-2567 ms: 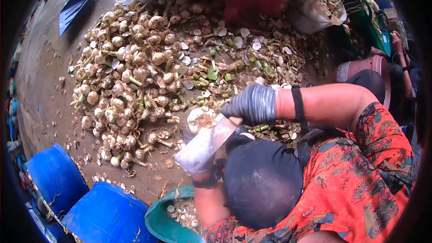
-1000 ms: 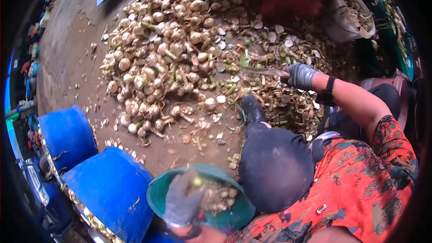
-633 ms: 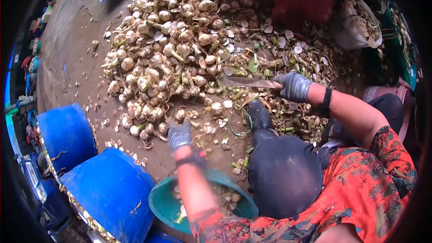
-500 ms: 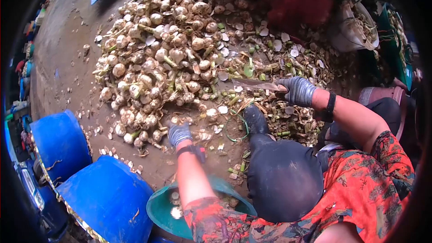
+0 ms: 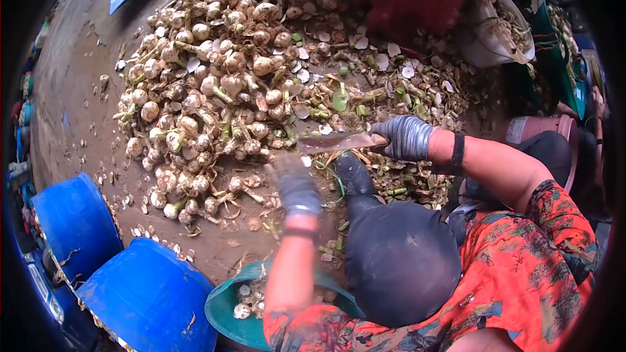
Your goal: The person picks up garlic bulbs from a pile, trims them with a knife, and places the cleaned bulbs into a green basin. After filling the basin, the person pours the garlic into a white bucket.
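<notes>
My right hand (image 5: 405, 138) is clamped on the long steel knife (image 5: 336, 142), its blade level and pointing left. My grey-gloved left hand (image 5: 295, 186) (too blurred to tell whether open or closed) hovers just under the blade, nearer the heap of pale garlic bulbs (image 5: 208, 91) ahead-left on the floor.

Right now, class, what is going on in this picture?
A person in grey gloves sits beside a heap of garlic bulbs on the ground. The right hand grips a knife, blade level above the cut stalks and skins. The left hand reaches toward the near edge of the heap; it is blurred, so its grip is unclear. A green basin holding trimmed pieces sits by the knee.
</notes>
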### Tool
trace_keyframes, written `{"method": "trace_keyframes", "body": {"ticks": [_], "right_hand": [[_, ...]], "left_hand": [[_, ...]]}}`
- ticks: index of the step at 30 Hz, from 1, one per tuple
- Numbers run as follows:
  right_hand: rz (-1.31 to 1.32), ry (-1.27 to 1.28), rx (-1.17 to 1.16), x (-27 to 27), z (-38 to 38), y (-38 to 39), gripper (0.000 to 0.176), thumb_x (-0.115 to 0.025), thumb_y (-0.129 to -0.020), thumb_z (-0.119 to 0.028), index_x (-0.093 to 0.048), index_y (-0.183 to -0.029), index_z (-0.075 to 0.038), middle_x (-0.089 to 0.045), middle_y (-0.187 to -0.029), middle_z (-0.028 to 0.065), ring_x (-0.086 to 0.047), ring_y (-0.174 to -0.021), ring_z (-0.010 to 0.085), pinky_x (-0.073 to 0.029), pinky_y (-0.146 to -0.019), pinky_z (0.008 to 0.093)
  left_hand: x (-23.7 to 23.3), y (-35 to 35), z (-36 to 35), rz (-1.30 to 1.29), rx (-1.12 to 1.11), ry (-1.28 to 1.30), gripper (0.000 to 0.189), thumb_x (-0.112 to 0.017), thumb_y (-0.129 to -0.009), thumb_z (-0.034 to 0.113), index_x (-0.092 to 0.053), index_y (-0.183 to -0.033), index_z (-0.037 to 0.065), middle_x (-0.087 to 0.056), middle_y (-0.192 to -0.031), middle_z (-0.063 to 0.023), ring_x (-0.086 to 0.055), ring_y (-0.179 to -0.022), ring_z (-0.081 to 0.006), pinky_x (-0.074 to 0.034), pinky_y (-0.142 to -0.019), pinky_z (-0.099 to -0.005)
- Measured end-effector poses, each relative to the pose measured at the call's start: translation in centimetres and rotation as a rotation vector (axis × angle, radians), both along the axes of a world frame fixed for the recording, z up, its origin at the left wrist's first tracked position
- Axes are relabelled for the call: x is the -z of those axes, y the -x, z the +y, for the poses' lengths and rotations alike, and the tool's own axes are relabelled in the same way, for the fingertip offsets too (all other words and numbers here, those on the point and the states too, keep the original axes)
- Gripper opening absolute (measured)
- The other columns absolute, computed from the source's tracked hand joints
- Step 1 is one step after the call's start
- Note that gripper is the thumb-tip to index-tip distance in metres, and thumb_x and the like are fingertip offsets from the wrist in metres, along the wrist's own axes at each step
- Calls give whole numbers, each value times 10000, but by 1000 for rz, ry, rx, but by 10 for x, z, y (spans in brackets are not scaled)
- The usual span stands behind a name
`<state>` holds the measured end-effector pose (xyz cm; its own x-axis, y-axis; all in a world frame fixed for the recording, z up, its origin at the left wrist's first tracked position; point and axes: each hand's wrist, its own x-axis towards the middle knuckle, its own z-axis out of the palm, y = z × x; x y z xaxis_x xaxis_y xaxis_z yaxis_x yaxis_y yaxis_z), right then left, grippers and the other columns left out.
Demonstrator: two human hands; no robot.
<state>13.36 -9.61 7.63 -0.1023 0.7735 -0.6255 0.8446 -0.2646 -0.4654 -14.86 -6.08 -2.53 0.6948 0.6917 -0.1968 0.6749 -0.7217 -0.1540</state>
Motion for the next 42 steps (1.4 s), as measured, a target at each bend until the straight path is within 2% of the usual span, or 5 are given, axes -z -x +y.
{"method": "trace_keyframes", "body": {"ticks": [5, 9, 28, 39, 42], "right_hand": [[7, -105, -40, 11, -21, -8, 316, -661, -825, -318, -651, -1085, -139, -690, -843, 170, -669, -807, 375, -526, -725, 447], [124, -65, -9, -5, -20, 8, 317, -665, -806, -310, -636, -1072, -139, -679, -837, 165, -665, -785, 373, -519, -704, 445], [160, -242, -227, -4, -31, 26, 243, -675, -764, -182, -595, -990, -149, -641, -729, 133, -670, -718, 355, -511, -605, 437], [311, -211, 155, 26, -24, -7, 301, -586, -920, -319, -618, -1106, -85, -666, -860, 117, -648, -769, 273, -533, -709, 385], [599, -47, 87, 0, 4, 24, 459, -580, -917, -480, -627, -1072, -50, -626, -842, 144, -614, -776, 259, -497, -709, 390]], "left_hand": [[40, 22, 38, 132, -533, 420, 840, -741, -760, 379, -360, -1436, 57, -466, -1368, -190, -496, -1234, -342, -364, -1063, -479], [25, 16, 10, -1091, -717, 758, 650, -792, -755, 166, -439, -1286, 42, -507, -1231, -122, -510, -1135, -223, -478, -921, -337], [-17, 2, -48, -687, -18, 133, 615, -747, -833, 157, -422, -1326, -14, -631, -989, -53, -613, -880, -116, -520, -763, -300], [-88, -52, -25, -1330, -703, 937, 677, -845, -729, 389, -480, -1193, 56, -564, -1035, -97, -561, -980, -218, -473, -874, -358], [-82, -55, -13, -1035, -197, 471, 838, -829, -702, 450, -433, -1312, 34, -522, -1237, -151, -488, -1184, -296, -375, -1026, -455]]}}
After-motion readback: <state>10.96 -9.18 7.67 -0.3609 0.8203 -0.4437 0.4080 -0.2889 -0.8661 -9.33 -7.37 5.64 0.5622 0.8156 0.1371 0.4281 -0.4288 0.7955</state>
